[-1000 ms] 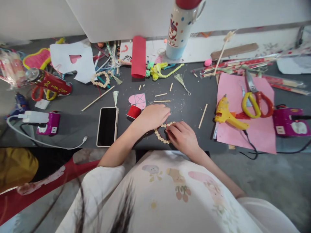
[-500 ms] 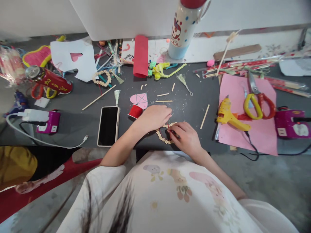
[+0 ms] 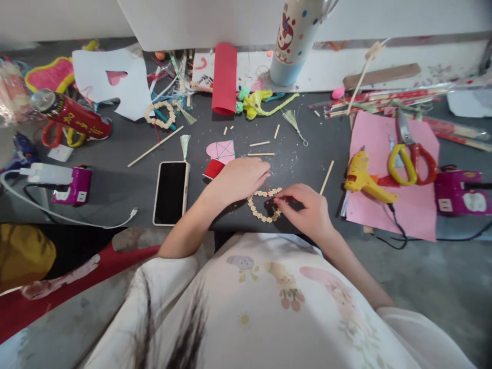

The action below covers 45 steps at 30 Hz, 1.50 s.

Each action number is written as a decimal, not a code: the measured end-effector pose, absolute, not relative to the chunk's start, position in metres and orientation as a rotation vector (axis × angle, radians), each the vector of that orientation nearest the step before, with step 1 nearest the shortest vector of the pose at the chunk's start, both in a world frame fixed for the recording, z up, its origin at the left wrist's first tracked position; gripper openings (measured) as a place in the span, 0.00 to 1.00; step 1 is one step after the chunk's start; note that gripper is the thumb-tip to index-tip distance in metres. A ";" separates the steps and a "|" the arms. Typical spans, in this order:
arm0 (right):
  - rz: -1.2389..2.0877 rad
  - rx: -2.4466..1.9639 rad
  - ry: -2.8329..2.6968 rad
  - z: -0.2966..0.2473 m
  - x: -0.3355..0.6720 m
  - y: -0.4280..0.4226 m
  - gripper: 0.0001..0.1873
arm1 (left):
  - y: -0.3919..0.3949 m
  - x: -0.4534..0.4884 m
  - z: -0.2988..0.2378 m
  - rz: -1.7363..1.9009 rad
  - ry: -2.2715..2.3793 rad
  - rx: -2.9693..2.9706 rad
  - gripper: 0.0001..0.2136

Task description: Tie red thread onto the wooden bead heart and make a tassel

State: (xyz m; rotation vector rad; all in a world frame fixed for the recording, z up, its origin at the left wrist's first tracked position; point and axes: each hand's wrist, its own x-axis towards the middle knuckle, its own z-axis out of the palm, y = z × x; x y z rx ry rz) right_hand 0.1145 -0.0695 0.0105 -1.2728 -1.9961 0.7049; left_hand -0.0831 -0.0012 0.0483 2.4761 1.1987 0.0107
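Note:
A heart-shaped ring of small pale wooden pieces [image 3: 251, 209] lies near the table's front edge. Over its upper left side rests my left hand [image 3: 244, 178], fingers closed together; a short red thread [image 3: 267, 189] runs from their tips down to the ring. At the ring's right side, my right hand [image 3: 307, 207] pinches thumb and forefinger on something small and dark, too hidden to name. A red thread spool [image 3: 213, 168] sits beside my left wrist, with a pink paper piece with drawn lines [image 3: 221, 150] behind it.
Left of my forearm lies a phone [image 3: 171, 192]. Short wooden sticks [image 3: 261, 154] are scattered ahead. On the right, a yellow glue gun [image 3: 359, 177] and scissors [image 3: 403, 128] rest on pink paper [image 3: 411, 210]. A bottle [image 3: 288, 56] stands at the back, a red can [image 3: 82, 120] leans left.
My right hand has shifted slightly right and its fingers have opened out more from the palm, uncovering more of the ring's right side. My left hand stays nearly in place. The view has tilted slightly.

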 end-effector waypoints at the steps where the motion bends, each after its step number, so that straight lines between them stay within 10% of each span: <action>1: 0.725 -1.275 -1.966 0.013 0.116 -0.069 0.03 | -0.002 -0.085 0.049 0.024 1.202 2.480 0.13; 45: 0.954 -1.446 -1.648 0.012 0.136 -0.045 0.02 | -0.006 -0.072 0.027 -0.175 1.063 2.452 0.11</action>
